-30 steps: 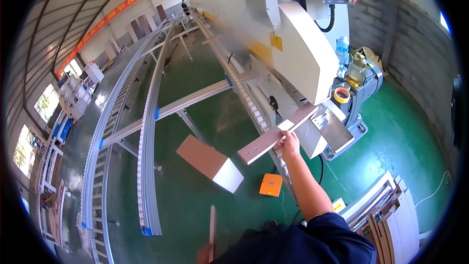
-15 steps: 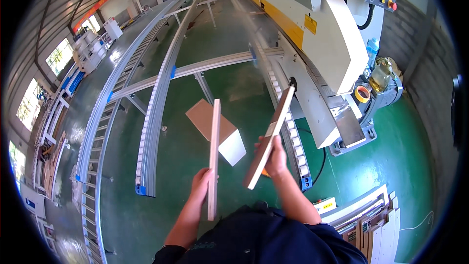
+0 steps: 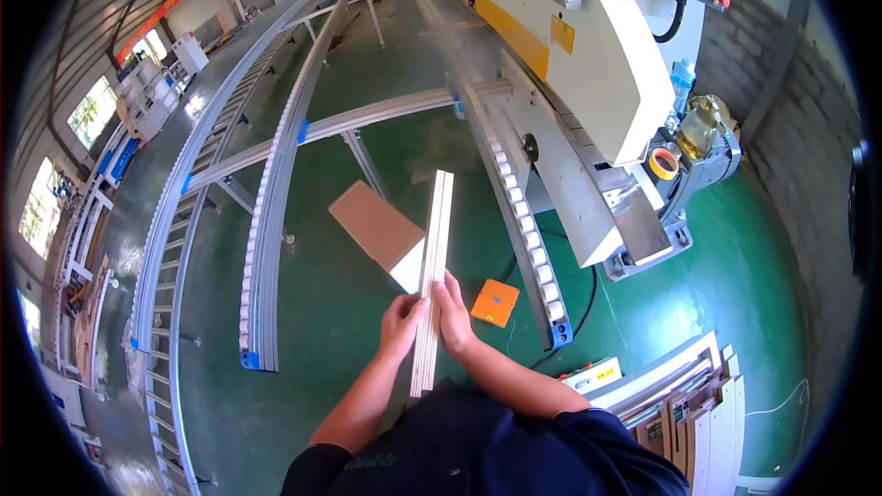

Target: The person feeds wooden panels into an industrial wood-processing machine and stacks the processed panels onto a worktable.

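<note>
1. Since half a second ago, two separate wooden strips (image 3: 433,266) have been brought together, edge to edge.
2. They are clenched near the lower end by left hand (image 3: 402,323) and right hand (image 3: 454,315), above the green floor (image 3: 367,386).
3. Light, stiff, somewhat whippy handling is judged likely; a mid-length grip would steady them.

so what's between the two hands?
Head view: a pair of long pale strips, pressed together. Left hand and right hand clasp them from either side; nothing else in between.
</note>
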Demonstrator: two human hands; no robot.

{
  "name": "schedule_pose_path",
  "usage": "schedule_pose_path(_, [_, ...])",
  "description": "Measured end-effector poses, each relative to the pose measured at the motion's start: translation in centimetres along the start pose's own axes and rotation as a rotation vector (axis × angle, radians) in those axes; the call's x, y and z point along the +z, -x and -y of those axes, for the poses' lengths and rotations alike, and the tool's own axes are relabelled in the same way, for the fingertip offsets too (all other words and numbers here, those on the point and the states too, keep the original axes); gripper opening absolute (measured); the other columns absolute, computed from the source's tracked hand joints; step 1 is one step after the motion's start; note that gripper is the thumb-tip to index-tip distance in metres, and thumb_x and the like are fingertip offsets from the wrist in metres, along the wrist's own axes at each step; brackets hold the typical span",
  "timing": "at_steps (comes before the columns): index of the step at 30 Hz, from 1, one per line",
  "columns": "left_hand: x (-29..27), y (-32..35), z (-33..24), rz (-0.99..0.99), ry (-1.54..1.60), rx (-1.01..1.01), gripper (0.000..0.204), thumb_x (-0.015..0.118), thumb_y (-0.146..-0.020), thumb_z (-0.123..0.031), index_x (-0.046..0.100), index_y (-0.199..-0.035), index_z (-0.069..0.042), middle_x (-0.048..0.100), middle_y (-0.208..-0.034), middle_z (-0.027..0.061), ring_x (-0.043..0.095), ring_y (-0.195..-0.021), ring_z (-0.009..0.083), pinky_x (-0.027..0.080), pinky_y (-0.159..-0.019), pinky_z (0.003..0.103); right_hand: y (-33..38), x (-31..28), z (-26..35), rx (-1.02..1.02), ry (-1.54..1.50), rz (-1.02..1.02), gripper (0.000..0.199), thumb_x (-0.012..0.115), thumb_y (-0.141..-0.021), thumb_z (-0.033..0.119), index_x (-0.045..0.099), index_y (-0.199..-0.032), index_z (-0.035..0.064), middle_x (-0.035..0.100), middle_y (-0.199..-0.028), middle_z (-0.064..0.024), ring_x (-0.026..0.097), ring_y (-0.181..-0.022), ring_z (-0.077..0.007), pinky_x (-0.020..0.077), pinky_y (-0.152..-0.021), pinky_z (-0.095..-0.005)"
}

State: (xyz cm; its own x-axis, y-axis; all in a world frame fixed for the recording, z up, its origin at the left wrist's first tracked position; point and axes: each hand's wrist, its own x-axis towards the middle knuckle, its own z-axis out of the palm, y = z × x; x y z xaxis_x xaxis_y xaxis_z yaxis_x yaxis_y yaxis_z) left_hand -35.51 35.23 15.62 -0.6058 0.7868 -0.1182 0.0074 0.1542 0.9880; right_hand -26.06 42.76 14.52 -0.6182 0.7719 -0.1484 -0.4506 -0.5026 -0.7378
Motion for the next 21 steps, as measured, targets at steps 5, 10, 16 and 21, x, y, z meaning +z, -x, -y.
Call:
schedule_pose_path(5, [0.0, -0.3, -1.7, 0.153, -0.011, -0.089, 0.036, 0.064, -0.09, -0.032, 0.06, -0.107, 0.0, 0.062, -0.099, 0.0063, 0.057, -0.092, 0.0126, 0.045, -0.084, 0.027, -0.1, -0.3, -0.2, 0.011, -0.076, -0.054, 0.052, 0.043, -0.101, 0.028, 0.027, -0.146, 0.0088, 0.05, -0.122, -0.0094, 0.049, -0.11, -0.016, 0.0399, -0.095, -0.0308])
schedule_pose_path(10, [-0.9, -0.7, -1.9, 0.277, 0.055, -0.184, 0.036, 0.068, -0.087, -0.026, 0.056, -0.112, -0.003, 0.061, -0.099, 0.0034, 0.056, -0.09, 0.0113, 0.045, -0.078, 0.026, -0.2, -0.2, 0.2, 0.067, -0.159, -0.065, 0.043, 0.043, -0.101, 0.023, 0.034, -0.141, 0.0095, 0.053, -0.119, -0.0098, 0.053, -0.107, -0.018, 0.0461, -0.092, -0.0328])
schedule_pose_path(16, [-0.4, -0.8, -2.2, 0.271, 0.087, -0.192, 0.042, 0.072, -0.083, -0.023, 0.054, -0.112, 0.002, 0.06, -0.098, 0.007, 0.057, -0.093, 0.0146, 0.047, -0.085, 0.028, 0.0, -0.2, 1.0, 0.059, -0.197, -0.068, 0.044, 0.047, -0.099, 0.021, 0.034, -0.14, 0.0102, 0.054, -0.116, -0.0105, 0.055, -0.103, -0.018, 0.0485, -0.088, -0.0331])
schedule_pose_path(21, [0.2, -0.5, -3.6, 0.341, 0.034, -0.223, 0.043, 0.07, -0.084, -0.02, 0.05, -0.118, -0.001, 0.058, -0.105, 0.0066, 0.055, -0.1, 0.016, 0.044, -0.091, 0.03, 0.1, -0.4, 0.8, 0.065, -0.175, -0.101, 0.049, 0.055, -0.096, 0.017, 0.034, -0.14, 0.0125, 0.055, -0.11, -0.0114, 0.056, -0.097, -0.0185, 0.0499, -0.082, -0.033])
